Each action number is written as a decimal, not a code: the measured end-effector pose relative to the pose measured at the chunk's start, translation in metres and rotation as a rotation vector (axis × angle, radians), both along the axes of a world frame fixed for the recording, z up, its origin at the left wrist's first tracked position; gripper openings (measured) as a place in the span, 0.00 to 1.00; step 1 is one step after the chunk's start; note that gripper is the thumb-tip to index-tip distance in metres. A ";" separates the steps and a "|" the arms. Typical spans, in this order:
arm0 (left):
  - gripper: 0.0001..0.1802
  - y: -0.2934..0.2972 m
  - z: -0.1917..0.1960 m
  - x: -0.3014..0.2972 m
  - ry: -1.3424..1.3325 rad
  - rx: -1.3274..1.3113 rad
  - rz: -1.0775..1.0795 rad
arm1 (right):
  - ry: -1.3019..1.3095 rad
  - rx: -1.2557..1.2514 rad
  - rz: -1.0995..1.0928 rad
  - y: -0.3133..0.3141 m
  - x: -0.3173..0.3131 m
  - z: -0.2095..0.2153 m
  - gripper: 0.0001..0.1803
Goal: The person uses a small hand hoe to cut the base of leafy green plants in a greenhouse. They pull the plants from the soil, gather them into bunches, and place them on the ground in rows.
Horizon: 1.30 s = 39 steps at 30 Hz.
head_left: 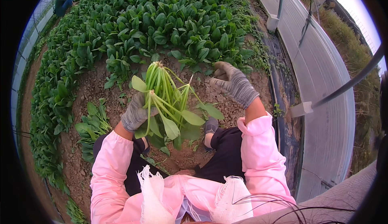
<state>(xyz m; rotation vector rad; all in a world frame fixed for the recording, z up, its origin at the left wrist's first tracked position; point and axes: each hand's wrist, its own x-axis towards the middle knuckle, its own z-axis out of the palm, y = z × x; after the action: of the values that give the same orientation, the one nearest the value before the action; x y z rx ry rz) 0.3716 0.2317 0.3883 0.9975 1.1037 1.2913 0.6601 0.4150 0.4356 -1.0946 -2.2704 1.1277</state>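
While the left hand (136,114) grasps the bunch (161,92), root ends (158,64) beyond the grip, the right hand (235,86) sits apart to its right, loosely parted and seemingly bare. I judge this gathering or tidying; the next move would call for drawing in stray stems (185,96). Leaves partly hide the left grip; I can't see the right palm.

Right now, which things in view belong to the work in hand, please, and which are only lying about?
Part of the work:
- left hand, holding the greens
- right hand, open, apart from them
- probably the pile at left and the crop ahead

Only nearby:
- wall sheet
- grey pipe at right
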 end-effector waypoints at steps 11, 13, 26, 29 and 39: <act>0.34 0.002 0.010 0.018 0.250 0.031 -0.023 | 0.239 -0.148 0.166 -0.058 -0.048 0.033 0.18; 0.35 0.005 0.013 0.029 0.194 0.035 -0.035 | 0.259 -0.096 0.094 -0.062 -0.053 0.029 0.19; 0.48 0.017 -0.009 0.044 0.406 0.037 0.082 | 0.482 -0.312 0.078 -0.071 -0.072 0.012 0.16; 0.37 0.021 -0.021 0.035 0.628 0.090 0.103 | 0.413 -0.337 0.118 -0.068 -0.066 0.019 0.18; 0.41 0.013 0.000 0.027 -0.014 -0.025 0.071 | 0.672 -0.290 0.183 -0.062 -0.049 0.028 0.20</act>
<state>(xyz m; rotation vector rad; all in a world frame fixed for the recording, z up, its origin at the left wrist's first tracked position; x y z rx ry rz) 0.3986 0.2449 0.3887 0.9368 1.1504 1.3367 0.6108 0.3533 0.4635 -0.4792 -1.7272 1.6363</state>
